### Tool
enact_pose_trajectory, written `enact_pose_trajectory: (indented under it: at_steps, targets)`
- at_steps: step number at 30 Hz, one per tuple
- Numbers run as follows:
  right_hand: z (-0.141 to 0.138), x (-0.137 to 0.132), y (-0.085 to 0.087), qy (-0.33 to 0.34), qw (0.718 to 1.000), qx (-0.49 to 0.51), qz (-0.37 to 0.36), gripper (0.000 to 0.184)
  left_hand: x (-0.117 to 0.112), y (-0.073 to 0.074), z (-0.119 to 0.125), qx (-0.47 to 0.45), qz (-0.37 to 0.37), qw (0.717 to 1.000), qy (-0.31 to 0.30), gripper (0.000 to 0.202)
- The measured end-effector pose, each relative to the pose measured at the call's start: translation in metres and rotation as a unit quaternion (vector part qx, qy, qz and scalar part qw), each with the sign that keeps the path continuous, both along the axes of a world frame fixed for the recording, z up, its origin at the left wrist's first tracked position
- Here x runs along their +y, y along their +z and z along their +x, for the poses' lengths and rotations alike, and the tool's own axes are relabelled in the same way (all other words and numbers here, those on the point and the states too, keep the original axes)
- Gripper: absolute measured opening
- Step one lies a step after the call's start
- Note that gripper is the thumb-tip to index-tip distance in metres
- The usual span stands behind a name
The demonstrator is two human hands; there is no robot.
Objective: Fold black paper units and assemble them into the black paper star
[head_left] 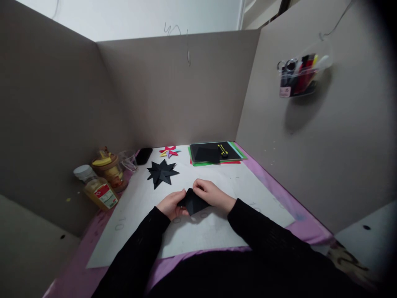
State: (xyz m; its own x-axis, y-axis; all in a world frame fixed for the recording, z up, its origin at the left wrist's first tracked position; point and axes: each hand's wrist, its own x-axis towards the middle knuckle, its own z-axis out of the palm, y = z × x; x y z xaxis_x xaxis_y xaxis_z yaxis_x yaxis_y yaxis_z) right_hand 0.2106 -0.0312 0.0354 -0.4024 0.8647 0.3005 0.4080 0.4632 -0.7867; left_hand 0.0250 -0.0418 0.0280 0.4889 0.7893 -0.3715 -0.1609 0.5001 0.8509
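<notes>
A small folded piece of black paper point(194, 203) is held between my two hands, just above the white sheet point(214, 236). My left hand point(172, 205) grips its left edge, thumb on top and fingers curled beneath. At the upper right, my right hand point(211, 193) pinches the paper between thumb and fingers. A crease shows across the paper's face. Beyond my left hand lie several black folded paper pieces point(161, 171), pointed and overlapping like a star. Behind them is a smaller multicoloured paper star point(170, 152).
At the back right, a stack of coloured paper point(198, 145) carries a yellow-and-black tool point(222, 150). Along the left stand a honey-coloured bottle point(101, 192), a brown-and-yellow cup point(108, 167) and a clear plastic cup point(128, 159). A black phone-like object point(144, 156) lies behind. Grey panels enclose three sides.
</notes>
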Motion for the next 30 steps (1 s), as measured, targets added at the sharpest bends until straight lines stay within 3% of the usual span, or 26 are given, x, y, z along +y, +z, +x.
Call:
enact_pose_trajectory:
  at_steps: [7,14,18,22,24,27,30]
  targets:
    - [0.000,0.003,-0.004,0.012,0.999,0.019,-0.026,0.002,0.003,-0.007,0.001,-0.021,0.057,0.997,-0.041,0.040]
    - [0.002,0.008,-0.012,0.023,0.998,0.034,-0.054,0.006,0.003,-0.011,0.003,0.028,0.114,0.992,-0.043,0.049]
    - [0.002,0.006,-0.009,-0.003,1.000,0.010,-0.010,0.004,0.000,-0.009,0.004,0.031,0.134,0.988,-0.067,0.055]
    - [0.004,0.001,0.000,-0.037,0.993,0.002,0.116,0.004,0.000,-0.008,0.006,0.022,0.131,0.990,-0.038,0.052]
    - [0.006,-0.002,0.005,-0.010,0.982,0.004,0.188,0.018,0.001,-0.007,0.007,0.019,0.128,0.991,0.022,0.049]
    - [0.010,-0.004,0.011,0.077,0.967,-0.051,0.236,0.056,0.002,-0.003,0.007,0.012,0.138,0.986,0.093,0.047]
    - [0.009,-0.004,0.009,0.072,0.968,-0.084,0.224,0.060,0.002,0.000,0.006,0.015,0.161,0.983,0.089,0.049]
